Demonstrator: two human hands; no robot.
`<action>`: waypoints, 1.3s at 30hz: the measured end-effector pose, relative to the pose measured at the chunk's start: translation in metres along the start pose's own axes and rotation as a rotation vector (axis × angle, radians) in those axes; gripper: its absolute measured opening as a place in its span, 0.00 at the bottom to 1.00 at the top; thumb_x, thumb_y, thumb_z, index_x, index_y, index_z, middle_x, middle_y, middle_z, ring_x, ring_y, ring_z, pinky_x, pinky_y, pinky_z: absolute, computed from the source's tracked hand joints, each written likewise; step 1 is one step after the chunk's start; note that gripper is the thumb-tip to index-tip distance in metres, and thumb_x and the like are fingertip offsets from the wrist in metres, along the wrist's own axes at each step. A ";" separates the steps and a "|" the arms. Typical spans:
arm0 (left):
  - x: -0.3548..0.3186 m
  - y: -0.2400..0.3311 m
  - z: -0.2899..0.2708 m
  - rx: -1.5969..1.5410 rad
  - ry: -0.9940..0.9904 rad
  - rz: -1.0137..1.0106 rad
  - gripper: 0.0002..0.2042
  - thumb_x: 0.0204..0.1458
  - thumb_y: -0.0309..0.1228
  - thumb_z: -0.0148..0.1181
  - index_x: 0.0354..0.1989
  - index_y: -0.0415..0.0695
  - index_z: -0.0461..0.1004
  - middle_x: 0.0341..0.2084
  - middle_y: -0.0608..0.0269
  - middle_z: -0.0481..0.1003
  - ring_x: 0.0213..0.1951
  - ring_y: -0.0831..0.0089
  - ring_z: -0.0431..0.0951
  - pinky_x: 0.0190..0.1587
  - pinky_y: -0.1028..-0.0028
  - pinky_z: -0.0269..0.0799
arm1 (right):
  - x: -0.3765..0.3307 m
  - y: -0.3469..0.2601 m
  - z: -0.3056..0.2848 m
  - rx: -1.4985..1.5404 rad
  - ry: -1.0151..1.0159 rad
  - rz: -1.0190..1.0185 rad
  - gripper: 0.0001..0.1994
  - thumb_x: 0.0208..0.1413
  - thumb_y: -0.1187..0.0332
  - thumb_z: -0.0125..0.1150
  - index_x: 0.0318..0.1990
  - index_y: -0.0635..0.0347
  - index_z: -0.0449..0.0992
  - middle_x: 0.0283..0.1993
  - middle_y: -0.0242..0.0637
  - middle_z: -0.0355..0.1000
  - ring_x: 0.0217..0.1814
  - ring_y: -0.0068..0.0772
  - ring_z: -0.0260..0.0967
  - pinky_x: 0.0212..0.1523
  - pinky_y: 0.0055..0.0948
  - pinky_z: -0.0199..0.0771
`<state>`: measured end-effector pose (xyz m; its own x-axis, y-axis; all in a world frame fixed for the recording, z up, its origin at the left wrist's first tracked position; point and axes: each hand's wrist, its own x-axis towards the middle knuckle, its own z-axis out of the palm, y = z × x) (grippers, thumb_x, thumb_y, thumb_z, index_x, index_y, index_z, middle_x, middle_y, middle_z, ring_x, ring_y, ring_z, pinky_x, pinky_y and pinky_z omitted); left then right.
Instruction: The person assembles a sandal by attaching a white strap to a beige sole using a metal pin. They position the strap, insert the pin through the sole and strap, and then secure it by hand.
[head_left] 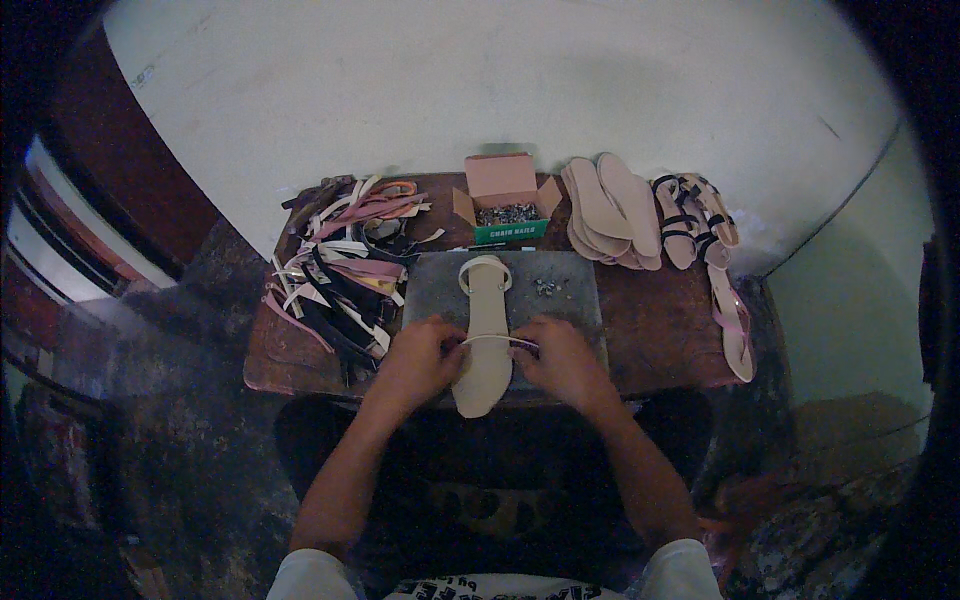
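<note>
A pale beige sandal sole [485, 385] lies lengthwise on a dark grey slab [430, 290], its near end reaching past the slab's front edge. At its far end a cream strap loop [485, 262] arches over it. A thin cream strap [500, 338] bows across the middle of the sole. My left hand [425, 355] is closed, pinching the strap's left end beside the sole. On the other side my right hand [553, 358] is closed on the strap's right end. The fingertips of both hands are partly hidden.
Small metal nails [548, 288] lie on the slab. An open green box of nails [510, 228] stands behind it. Tangled straps [345, 270] cover the table's left. At right are stacked soles [610, 215], black-strapped sandals [680, 225] and a pink-strapped sandal [733, 325]. A wall [500, 80] rises behind.
</note>
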<state>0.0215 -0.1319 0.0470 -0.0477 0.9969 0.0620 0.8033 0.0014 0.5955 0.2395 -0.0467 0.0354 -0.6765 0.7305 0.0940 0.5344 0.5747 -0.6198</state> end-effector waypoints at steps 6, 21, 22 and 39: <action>0.001 -0.008 0.008 -0.087 0.029 -0.032 0.10 0.55 0.30 0.61 0.42 0.37 0.81 0.37 0.47 0.79 0.40 0.51 0.81 0.46 0.59 0.75 | 0.001 -0.003 0.003 0.142 0.088 0.070 0.12 0.54 0.67 0.68 0.42 0.65 0.82 0.38 0.47 0.79 0.39 0.44 0.79 0.44 0.39 0.76; 0.004 0.013 -0.007 -0.329 0.270 -0.026 0.08 0.56 0.25 0.64 0.43 0.37 0.79 0.34 0.52 0.82 0.36 0.65 0.84 0.41 0.68 0.77 | 0.011 -0.001 -0.002 0.625 0.249 0.235 0.11 0.56 0.73 0.68 0.44 0.69 0.80 0.34 0.40 0.80 0.28 0.26 0.77 0.27 0.27 0.78; 0.003 0.014 -0.007 -0.361 0.272 -0.025 0.09 0.55 0.25 0.65 0.43 0.37 0.79 0.35 0.53 0.83 0.36 0.67 0.83 0.41 0.69 0.77 | 0.011 0.000 -0.001 0.643 0.262 0.222 0.11 0.56 0.73 0.68 0.45 0.69 0.79 0.34 0.40 0.80 0.29 0.26 0.77 0.28 0.27 0.78; 0.009 -0.006 0.010 -0.772 0.150 -0.103 0.12 0.55 0.27 0.67 0.47 0.39 0.79 0.40 0.62 0.82 0.41 0.75 0.80 0.47 0.72 0.75 | 0.012 -0.001 -0.002 0.652 0.255 0.212 0.11 0.55 0.74 0.68 0.44 0.69 0.78 0.38 0.41 0.79 0.32 0.26 0.77 0.32 0.27 0.81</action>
<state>0.0228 -0.1223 0.0359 -0.2227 0.9736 0.0508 0.1539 -0.0163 0.9880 0.2317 -0.0373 0.0386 -0.4103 0.9106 0.0502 0.1760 0.1330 -0.9754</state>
